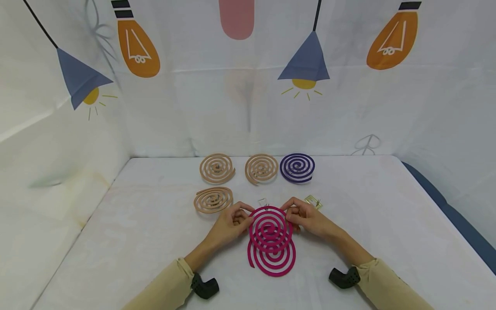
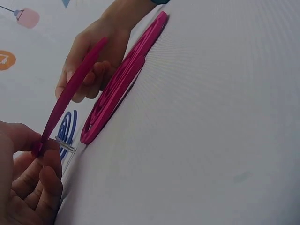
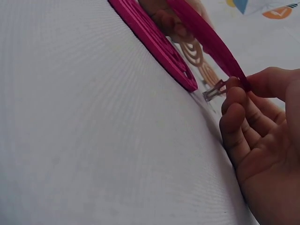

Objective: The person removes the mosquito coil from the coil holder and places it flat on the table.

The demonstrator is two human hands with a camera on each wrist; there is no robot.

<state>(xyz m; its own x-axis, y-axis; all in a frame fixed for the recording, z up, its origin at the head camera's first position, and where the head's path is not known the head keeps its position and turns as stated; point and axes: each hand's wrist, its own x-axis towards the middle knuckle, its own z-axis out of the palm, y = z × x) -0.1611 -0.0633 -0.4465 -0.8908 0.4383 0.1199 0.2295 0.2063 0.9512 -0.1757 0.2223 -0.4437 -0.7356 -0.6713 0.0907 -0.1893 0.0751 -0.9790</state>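
Lying pink spiral [image 2: 112, 101], one: set down on the white table [image 1: 128, 241], landmark for all places below. Raised pink spiral [image 2: 70, 89], one, the piece in work: held up off the table, overlapping the far part of the lying pink spiral in the head view, a gap between the two in the wrist views. Left hand [image 1: 231, 221], beyond the landmark and to its left: thumb and fingers in a narrow pinch on the raised piece's left edge. Right hand [image 1: 308, 217], beyond the landmark and to its right: a like pinch on the opposite edge. Small metal fitting [image 3: 214, 90], one: beyond the landmark, close by the raised piece's far edge; whether joined to it, I could not tell. Greenish-gold fitting [image 1: 314, 202], one: beyond the landmark and to its right, past my knuckles. Near tan spiral [image 1: 213, 199], one: beyond and left. Far-left tan spiral [image 1: 217, 167], middle tan spiral [image 1: 261, 168] and dark blue spiral [image 1: 297, 165], one each: a row well beyond the landmark. Step in hand, by my judgement: two-handed positioning of the raised piece. Next move, as I judged it, called for matched height and light, even pressure at both edges, since the thin coils looked likely to flex or catch on the landmark below.
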